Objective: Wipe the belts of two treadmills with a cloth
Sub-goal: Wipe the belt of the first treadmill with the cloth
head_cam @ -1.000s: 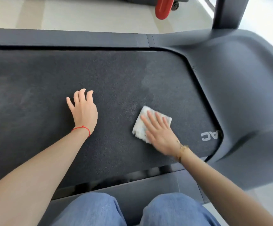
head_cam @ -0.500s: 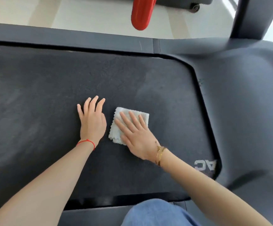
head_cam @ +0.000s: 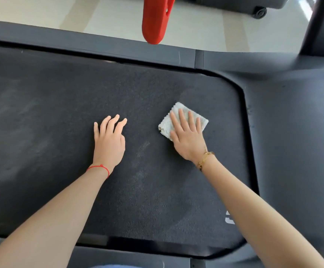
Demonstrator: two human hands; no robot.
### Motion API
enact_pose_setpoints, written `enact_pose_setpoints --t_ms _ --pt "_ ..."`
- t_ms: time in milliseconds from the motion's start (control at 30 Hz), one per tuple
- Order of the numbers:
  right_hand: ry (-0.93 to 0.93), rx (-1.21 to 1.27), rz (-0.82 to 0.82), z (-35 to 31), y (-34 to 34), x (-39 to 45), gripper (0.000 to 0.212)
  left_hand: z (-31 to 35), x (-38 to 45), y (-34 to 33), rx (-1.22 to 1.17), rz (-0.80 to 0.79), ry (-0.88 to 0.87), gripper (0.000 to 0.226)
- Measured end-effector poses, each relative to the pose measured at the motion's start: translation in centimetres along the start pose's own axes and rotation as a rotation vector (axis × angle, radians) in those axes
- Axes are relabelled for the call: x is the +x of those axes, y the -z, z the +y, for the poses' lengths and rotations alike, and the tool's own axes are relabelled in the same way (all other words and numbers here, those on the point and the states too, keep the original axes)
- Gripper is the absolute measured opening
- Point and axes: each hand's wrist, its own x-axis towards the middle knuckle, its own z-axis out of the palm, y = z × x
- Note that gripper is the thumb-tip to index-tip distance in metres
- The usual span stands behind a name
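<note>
The right hand (head_cam: 188, 140) presses flat, fingers spread, on the folded cloth (head_cam: 178, 120) near the belt's (head_cam: 157, 190) rounded end; the left hand (head_cam: 108, 142) rests open on the belt beside it. Best to wipe in overlapping strokes with even pressure, catching the pale dusty streaks.

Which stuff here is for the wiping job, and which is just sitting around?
For the job:
white cloth
treadmill belt
right hand pressing flat on the cloth
left hand resting on the belt

Just there:
red object hanging at the top
black wheeled base on the floor
</note>
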Motion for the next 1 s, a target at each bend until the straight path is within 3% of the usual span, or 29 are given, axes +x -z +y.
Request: enact_pose_setpoints --t_ms 133,200,300,433,500,600,700,800,900,1000 --pt "0.245 -0.005 -0.076 0.3 -0.2 -3.0 0.056 0.8 0.0 0.0 0.028 -0.024 0.047 0.051" --pt "0.246 -0.022 -0.091 2.1 0.4 -1.4 0.055 1.5 0.1 0.1 0.017 -0.016 0.082 0.047" --pt "0.021 -0.065 -0.031 5.4 1.8 3.5 0.056 3.1 0.4 -0.1 0.001 0.006 0.076 0.043" --pt "-0.228 0.08 -0.056 6.5 3.6 9.9 0.057 6.3 1.3 -0.8 -0.039 0.011 0.006 0.045" --pt "-0.166 0.045 -0.068 4.6 3.2 11.3 0.058 7.8 1.7 -1.5 -0.064 -0.007 0.001 0.045" --pt "0.081 -0.012 -0.086 2.0 1.9 10.4 0.057 9.0 1.6 -2.7 -0.049 -0.03 0.006 0.047" --pt "0.206 -0.017 -0.091 3.3 1.7 9.9 0.054 8.9 1.2 -3.5 -0.011 -0.011 0.009 0.049" --pt "0.039 -0.092 -0.034 7.5 3.1 12.2 0.056 8.8 1.2 -3.6 -0.01 -0.003 0.012 0.049" --pt "-0.233 0.01 -0.036 11.1 4.9 14.2 0.056 9.0 1.2 -3.6 -0.009 -0.012 0.017 0.049" --pt "-0.351 0.077 -0.034 10.4 5.1 15.3 0.058 9.2 1.3 -3.4 -0.003 -0.014 0.023 0.05"
